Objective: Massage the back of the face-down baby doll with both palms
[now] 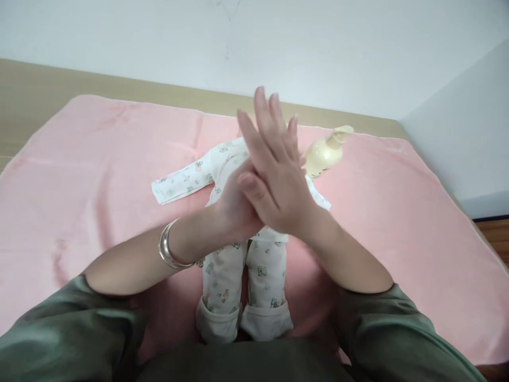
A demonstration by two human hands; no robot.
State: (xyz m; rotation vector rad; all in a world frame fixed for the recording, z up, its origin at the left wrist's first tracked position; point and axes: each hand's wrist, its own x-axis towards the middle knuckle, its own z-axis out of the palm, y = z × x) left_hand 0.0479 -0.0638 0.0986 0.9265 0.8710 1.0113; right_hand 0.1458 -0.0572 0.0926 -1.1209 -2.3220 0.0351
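Observation:
My left hand [238,204], on the arm with silver bangles, lies palm to palm against my right hand [280,183]. The right hand is in front with its fingers stretched out and spread, and it covers most of the left hand. Nothing shows between the palms. Beneath them lies a small white printed outfit [262,270], a long-sleeved top and trousers with turned-up cuffs, laid out flat in shape. A pale yellow pump bottle [324,156] is just behind the hands to the right, partly hidden by the fingers.
A pink mat [131,138] with a few creases spreads under everything. Behind it runs a light wooden strip [167,90] against a white wall [119,37]. At the right edge there is a brown wooden surface [495,236]. My dark green sleeves are at the bottom corners.

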